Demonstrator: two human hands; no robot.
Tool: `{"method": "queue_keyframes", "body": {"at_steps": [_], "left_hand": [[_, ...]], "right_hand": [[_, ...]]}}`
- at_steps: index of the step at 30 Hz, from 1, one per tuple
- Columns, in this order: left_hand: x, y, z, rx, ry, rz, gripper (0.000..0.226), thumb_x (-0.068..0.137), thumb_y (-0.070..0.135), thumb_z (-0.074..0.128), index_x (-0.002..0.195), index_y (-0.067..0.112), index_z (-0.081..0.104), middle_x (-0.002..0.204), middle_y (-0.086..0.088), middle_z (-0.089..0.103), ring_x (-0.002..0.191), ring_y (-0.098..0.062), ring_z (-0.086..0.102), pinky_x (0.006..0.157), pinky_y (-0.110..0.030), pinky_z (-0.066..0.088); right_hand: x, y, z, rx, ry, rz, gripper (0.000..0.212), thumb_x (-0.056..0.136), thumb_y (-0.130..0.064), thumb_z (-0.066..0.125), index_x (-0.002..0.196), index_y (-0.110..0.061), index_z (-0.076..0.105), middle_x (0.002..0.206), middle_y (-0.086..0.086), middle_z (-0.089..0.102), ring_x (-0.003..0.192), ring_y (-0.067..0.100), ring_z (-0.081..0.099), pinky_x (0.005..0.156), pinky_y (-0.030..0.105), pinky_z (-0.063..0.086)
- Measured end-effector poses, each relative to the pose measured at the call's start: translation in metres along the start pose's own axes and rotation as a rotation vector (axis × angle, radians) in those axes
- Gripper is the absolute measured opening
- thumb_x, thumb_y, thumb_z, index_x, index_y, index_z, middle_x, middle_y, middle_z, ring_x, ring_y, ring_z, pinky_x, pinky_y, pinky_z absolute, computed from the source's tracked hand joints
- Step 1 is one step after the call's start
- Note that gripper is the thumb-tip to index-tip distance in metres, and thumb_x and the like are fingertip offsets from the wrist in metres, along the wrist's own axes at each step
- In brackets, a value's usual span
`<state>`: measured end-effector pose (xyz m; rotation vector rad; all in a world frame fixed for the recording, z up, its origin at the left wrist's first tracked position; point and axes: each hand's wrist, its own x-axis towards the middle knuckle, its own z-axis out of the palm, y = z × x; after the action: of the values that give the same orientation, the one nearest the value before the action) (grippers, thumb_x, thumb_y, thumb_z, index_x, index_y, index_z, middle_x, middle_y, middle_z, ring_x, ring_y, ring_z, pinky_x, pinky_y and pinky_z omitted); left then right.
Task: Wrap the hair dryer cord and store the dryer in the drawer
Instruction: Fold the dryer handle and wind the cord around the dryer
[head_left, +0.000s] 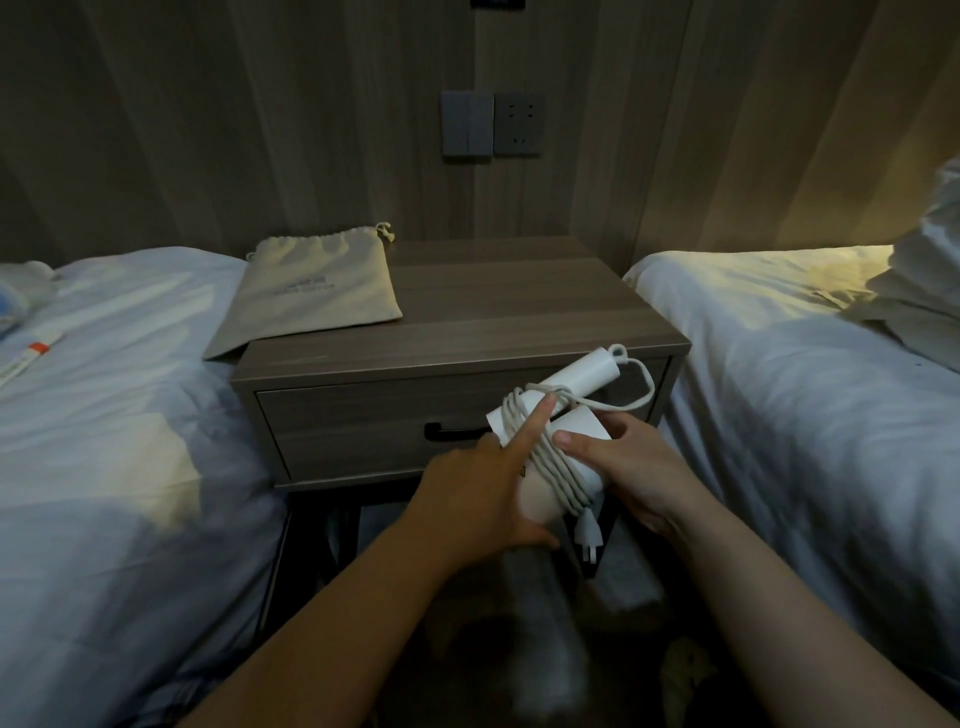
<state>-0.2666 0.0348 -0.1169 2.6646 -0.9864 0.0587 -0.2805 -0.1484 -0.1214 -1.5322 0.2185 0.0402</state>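
Both hands (483, 499) (631, 467) grasping cord-wrapped dryer (569, 382), long axis near-left to far-right; shut drawer (363, 421) just beyond, left hand nearer handle (452, 432).

Twin-bed bedroom, likely a hotel room: two white-sheeted beds (119, 415) (789, 332) flank a wooden nightstand (519, 306) with closed drawer (363, 426), drawstring bag (317, 291) on top, wall switches (466, 123) and socket (519, 124) on wood panelling.

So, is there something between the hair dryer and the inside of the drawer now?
Yes: the drawer itself is closed, its front flush with the nightstand. Both hands, left hand and right hand, hold the hair dryer in front of the handle, so one must free itself to pull it open.
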Motion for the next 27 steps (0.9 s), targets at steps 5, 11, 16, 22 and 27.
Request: {"method": "queue_keyframes", "body": {"at_steps": [5,11,16,22,27], "left_hand": [[0.001,0.000,0.008,-0.063,-0.011,0.018,0.123,0.066,0.057,0.073,0.120,0.061,-0.038,0.125,-0.009,0.052,0.098,-0.026,0.061,0.082,-0.039,0.051],[0.000,0.004,0.011,-0.276,0.059,-0.039,0.110,0.070,0.041,0.071,0.131,0.061,-0.018,0.130,-0.004,0.049,0.107,-0.022,0.058,0.084,-0.029,0.048],[0.006,-0.001,0.002,-0.564,0.103,-0.134,0.113,0.064,0.031,0.079,0.140,0.053,-0.001,0.124,0.011,0.054,0.106,-0.010,0.057,0.089,-0.027,0.047],[0.007,-0.002,-0.009,-0.756,0.129,-0.181,0.105,0.067,0.025,0.079,0.140,0.050,0.008,0.123,0.019,0.040,0.110,-0.006,0.045,0.086,-0.022,0.040],[0.007,-0.004,-0.017,-0.765,0.174,-0.207,0.103,0.069,0.020,0.078,0.143,0.045,0.011,0.130,0.015,0.039,0.109,-0.006,0.043,0.075,-0.014,0.038]], "right_hand": [[0.002,0.000,0.000,-0.039,0.073,-0.006,0.073,0.050,-0.035,0.086,0.116,-0.015,0.061,0.110,0.009,0.070,0.099,0.024,0.068,0.088,0.046,0.055],[-0.001,-0.008,-0.003,-0.146,0.067,-0.038,0.065,0.057,-0.048,0.079,0.112,-0.019,0.064,0.109,0.005,0.070,0.099,0.020,0.067,0.092,0.044,0.053],[0.002,-0.019,-0.007,0.215,0.035,-0.025,0.048,0.096,-0.038,0.038,0.115,-0.002,0.062,0.107,0.013,0.068,0.097,0.022,0.063,0.080,0.032,0.050],[-0.003,-0.024,-0.013,0.147,-0.073,-0.139,0.039,0.086,0.004,0.043,0.119,-0.005,0.060,0.104,0.014,0.070,0.093,0.021,0.064,0.080,0.028,0.046],[-0.008,-0.026,-0.015,-0.059,-0.083,-0.156,0.044,0.087,0.004,0.051,0.124,-0.019,0.055,0.074,0.001,0.059,0.068,0.006,0.059,0.066,0.018,0.045]]}}
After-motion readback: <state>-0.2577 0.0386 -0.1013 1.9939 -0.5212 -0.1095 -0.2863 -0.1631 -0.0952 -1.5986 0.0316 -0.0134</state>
